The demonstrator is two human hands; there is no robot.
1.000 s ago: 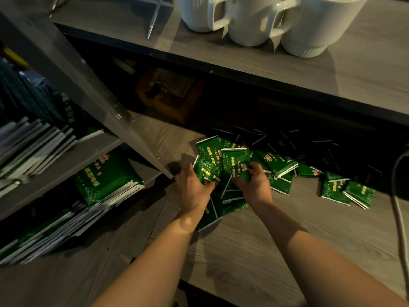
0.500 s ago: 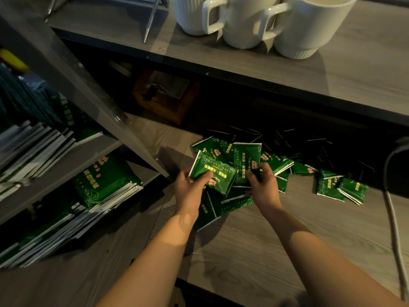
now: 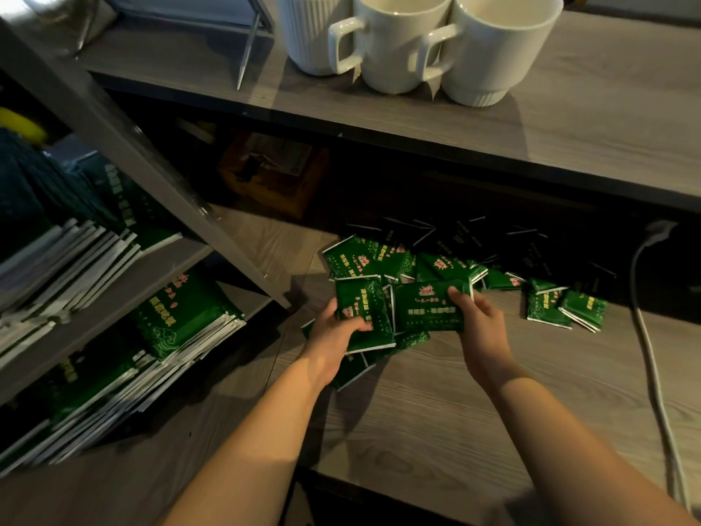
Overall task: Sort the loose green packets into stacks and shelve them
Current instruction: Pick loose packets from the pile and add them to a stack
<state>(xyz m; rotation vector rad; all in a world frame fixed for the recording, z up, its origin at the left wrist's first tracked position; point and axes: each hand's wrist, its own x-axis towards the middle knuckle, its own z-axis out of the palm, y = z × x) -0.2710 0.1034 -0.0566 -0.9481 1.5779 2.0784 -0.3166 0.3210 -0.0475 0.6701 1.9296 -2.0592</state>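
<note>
From the head view, both hands were closed on packets just above the loose pile (image 3: 436, 267) on the tabletop (image 3: 436, 411). The left hand (image 3: 333, 341) pinched an upright green packet (image 3: 364, 317), thumb across its face; the right hand (image 3: 480, 317) gripped a second packet (image 3: 428, 307) lying crosswise, seemingly turning it to match before stacking. More packets (image 3: 565, 305) lay scattered to the right. Finished stacks (image 3: 178, 328) leaned on the side shelf (image 3: 113, 309) to the left, presumably the destination. The packets carried pink and yellow print, too blurred to read. White mugs (image 3: 489, 51) stood on the shelf above.
</note>
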